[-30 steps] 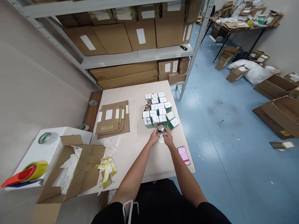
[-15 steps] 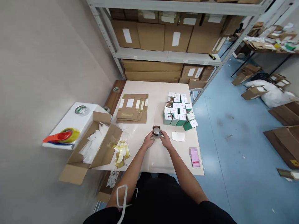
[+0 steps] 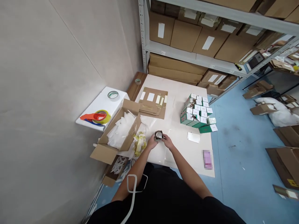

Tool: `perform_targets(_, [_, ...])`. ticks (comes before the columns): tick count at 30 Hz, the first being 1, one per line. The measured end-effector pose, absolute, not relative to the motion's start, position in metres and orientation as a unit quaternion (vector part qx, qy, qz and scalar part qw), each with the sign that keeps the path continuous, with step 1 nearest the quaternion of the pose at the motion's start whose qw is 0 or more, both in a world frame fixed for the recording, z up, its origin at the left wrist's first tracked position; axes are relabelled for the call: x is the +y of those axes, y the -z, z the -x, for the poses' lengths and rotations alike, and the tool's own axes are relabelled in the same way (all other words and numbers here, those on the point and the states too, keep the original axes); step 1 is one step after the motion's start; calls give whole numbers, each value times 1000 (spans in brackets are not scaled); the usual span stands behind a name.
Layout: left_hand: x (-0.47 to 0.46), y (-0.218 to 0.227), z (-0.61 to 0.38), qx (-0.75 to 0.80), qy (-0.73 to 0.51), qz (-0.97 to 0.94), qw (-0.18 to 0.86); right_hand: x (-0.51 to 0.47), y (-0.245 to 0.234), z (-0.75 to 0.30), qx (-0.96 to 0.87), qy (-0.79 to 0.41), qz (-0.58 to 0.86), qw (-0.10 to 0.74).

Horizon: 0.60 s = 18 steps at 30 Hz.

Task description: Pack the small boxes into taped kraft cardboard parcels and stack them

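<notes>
My left hand [image 3: 151,143] and my right hand [image 3: 166,141] both grip a small round shiny jar [image 3: 159,135] just above the near part of the white table [image 3: 173,93]. The jar sits between my fingertips, its top facing up. A cluster of several small white and green boxes [image 3: 197,111] stands to the right and farther back. One green box [image 3: 207,128] lies on its side at the cluster's near edge. A white card [image 3: 193,137] lies flat on the table just right of my right hand.
An open cardboard box of white plastic bags [image 3: 120,132] sits left of my hands, yellow strips [image 3: 139,143] beside it. Flattened cardboard [image 3: 153,102] lies at the back left. A phone [image 3: 207,159] rests near the table's right corner. Tape rolls sit on a white side shelf [image 3: 102,104]. Metal shelving holds cartons behind.
Both hands carried the jar away from the box cluster toward the left and nearer to me. The view has swung left, so the table now sits right of centre.
</notes>
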<state>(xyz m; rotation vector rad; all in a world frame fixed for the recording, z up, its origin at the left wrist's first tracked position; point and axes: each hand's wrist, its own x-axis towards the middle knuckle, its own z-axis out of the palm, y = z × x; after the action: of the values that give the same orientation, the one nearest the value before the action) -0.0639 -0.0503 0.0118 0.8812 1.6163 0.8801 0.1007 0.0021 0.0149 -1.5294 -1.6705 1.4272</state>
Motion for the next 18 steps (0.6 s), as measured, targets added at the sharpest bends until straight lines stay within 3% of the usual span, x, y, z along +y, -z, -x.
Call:
perform_targets(7, [-37,-20,80,653,-335,-474,486,-5,-28,-83,-645,-411,608,213])
perform_targets(12, [-31,-26,77,629,-296,-531,484,-6,-45,-69,-691,-302,651,84])
perform_targets(18, [-25,-25,84,626,-229,-572,479,4,-64,-49,-655,-279,699,-68])
